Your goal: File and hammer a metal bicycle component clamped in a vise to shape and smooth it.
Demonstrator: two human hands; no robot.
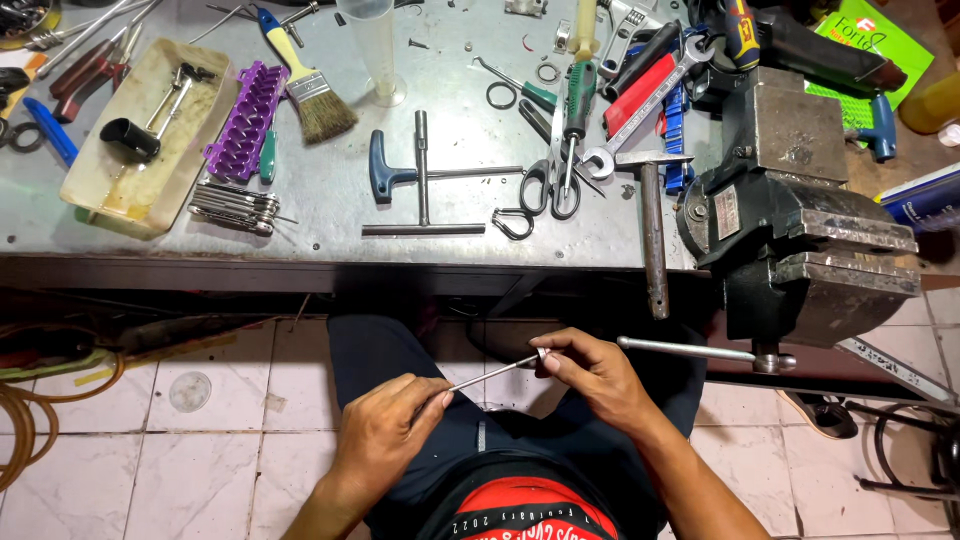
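Note:
Below the bench edge, over my lap, I hold a thin metal rod (pixel 492 373) between both hands. My left hand (pixel 385 430) pinches its near, lower end with thumb and forefinger. My right hand (pixel 590 372) grips the far end, where a small metal piece sits at the fingertips. The rod slants up from left to right. Both hands are well clear of the bench top.
The metal bench (pixel 330 200) carries a T-handle wrench (pixel 423 190), scissors (pixel 555 180), a hammer (pixel 652 235), spanners, a paintbrush (pixel 305 85), a purple holder (pixel 245 120) and a tray (pixel 140 140). A heavy vise (pixel 800 220) is at the right; its handle bar (pixel 690 349) juts out near my right hand. Tiled floor lies below.

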